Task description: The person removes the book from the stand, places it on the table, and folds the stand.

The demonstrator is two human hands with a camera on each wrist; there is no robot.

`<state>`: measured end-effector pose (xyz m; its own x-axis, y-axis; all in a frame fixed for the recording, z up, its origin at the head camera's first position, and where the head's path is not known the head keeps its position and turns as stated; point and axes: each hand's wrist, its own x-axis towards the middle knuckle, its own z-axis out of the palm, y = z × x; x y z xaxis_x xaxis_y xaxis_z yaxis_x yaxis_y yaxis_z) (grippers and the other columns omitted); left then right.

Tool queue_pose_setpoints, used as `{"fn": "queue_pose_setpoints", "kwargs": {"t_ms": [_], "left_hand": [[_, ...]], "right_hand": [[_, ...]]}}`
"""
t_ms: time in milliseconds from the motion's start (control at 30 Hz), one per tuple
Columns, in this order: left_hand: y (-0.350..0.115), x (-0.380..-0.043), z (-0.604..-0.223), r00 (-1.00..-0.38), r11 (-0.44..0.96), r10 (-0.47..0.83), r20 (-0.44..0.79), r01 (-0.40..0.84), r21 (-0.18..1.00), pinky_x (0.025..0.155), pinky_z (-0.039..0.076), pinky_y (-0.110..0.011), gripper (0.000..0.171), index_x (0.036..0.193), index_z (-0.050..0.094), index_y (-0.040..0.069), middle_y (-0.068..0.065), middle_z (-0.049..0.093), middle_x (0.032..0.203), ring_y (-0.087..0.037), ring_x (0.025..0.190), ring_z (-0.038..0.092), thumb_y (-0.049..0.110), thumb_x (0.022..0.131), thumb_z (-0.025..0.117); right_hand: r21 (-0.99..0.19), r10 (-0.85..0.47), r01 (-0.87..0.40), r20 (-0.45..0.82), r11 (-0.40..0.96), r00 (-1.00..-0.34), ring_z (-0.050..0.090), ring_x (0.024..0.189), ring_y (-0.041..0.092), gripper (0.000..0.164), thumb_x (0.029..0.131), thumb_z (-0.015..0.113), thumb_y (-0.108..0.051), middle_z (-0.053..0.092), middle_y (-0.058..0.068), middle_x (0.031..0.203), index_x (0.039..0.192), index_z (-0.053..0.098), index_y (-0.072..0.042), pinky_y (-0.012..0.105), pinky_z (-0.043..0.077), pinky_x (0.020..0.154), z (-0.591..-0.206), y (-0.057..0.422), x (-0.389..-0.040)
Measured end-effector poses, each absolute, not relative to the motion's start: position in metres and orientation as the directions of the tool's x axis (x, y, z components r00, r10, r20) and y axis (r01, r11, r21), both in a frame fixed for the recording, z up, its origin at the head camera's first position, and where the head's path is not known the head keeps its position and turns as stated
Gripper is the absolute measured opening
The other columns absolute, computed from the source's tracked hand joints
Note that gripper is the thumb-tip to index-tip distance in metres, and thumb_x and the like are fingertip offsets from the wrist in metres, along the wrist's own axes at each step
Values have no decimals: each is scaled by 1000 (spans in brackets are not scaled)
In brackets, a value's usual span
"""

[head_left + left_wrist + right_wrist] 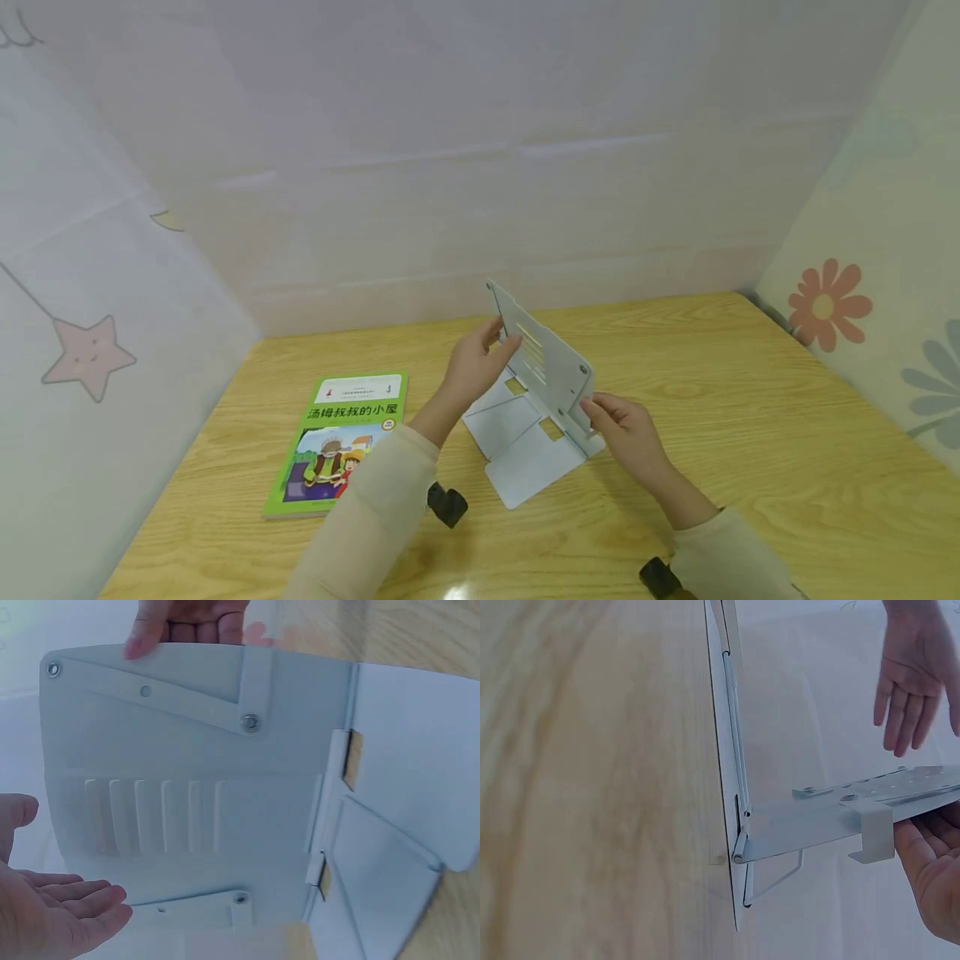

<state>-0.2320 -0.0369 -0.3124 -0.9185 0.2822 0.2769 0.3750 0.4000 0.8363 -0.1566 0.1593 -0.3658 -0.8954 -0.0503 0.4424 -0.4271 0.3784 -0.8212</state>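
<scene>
A white folding book stand (553,360) stands on the table, its slotted back panel raised at a slant from the flat base (534,468). My right hand (626,433) pinches the panel's right edge, thumb on the near face and fingers curled behind. In the left wrist view, two hinged strips (161,700) lie along the panel's face. My left hand (476,362) is by the panel's left side with straight, spread fingers; in the right wrist view its palm (915,679) shows with nothing held. A bent lip (876,834) sticks out from the panel near my right hand.
Left of the stand, a green-bordered picture book (337,446) lies flat, partly behind my left sleeve (375,508). The wooden table (750,417) runs back to a pale cloth wall (480,208), with printed side walls at left and right.
</scene>
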Motion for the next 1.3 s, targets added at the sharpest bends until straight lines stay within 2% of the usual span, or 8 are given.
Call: {"fn": "queue_pose_setpoints", "kwargs": {"t_ms": [133,200,300,400,567,733,1100,1300], "left_hand": [[-29,-235,-302,-931,392,261,254,343,854,92,35,-32,59,128,35,-2,-14,40,128,-23,114,41,39,87,46],[-27,-235,-301,-938,370,247,243,323,871,91,36,-31,59,127,38,-1,-14,40,128,-23,113,41,40,87,47],[-26,-233,-301,-946,343,227,231,299,890,90,37,-30,57,124,42,-1,-14,40,128,-24,112,42,41,86,47],[-29,-231,-303,-951,338,196,238,294,894,89,38,-29,54,122,45,-1,-14,42,126,-24,111,44,39,86,48],[-36,-229,-309,-952,303,155,265,301,904,86,41,-29,47,118,48,-4,-16,50,117,-24,107,47,32,86,51],[-42,-224,-315,-955,245,151,256,287,926,85,41,-29,38,110,54,-3,-13,56,108,-21,103,50,27,87,51],[-50,-211,-323,-968,121,111,224,237,964,87,40,-31,37,116,48,-5,-18,52,113,-24,105,48,19,87,51],[-55,-204,-327,-962,56,109,250,258,965,88,38,-32,36,117,46,-7,-22,49,115,-26,106,48,14,88,49]], "right_hand": [[-811,-92,-455,455,367,-886,48,54,14,17,87,49,-2,52,6,59,94,62,5,23,45,50,-378,165,-163],[-808,-119,-472,462,352,-879,46,53,11,18,87,48,-3,57,9,64,95,61,5,25,46,51,-380,166,-164],[-814,-156,-485,459,320,-875,56,63,13,19,88,48,-5,63,13,81,97,61,6,27,50,57,-382,164,-164],[-819,-178,-480,446,314,-877,58,86,25,21,88,49,-8,61,16,97,98,60,7,32,50,68,-381,161,-163],[-810,-207,-471,424,348,-882,58,86,29,23,87,50,-9,60,18,98,100,59,8,31,50,68,-381,157,-160],[-800,-227,-487,432,351,-873,58,86,24,22,85,53,-7,61,17,96,100,60,7,29,50,68,-382,153,-158],[-763,-330,-566,472,311,-818,58,88,20,28,84,53,-5,59,19,99,109,55,7,29,49,70,-383,149,-154],[-768,-335,-547,445,335,-830,58,86,14,29,82,57,-8,60,15,99,108,57,4,23,49,69,-383,147,-153]]}}
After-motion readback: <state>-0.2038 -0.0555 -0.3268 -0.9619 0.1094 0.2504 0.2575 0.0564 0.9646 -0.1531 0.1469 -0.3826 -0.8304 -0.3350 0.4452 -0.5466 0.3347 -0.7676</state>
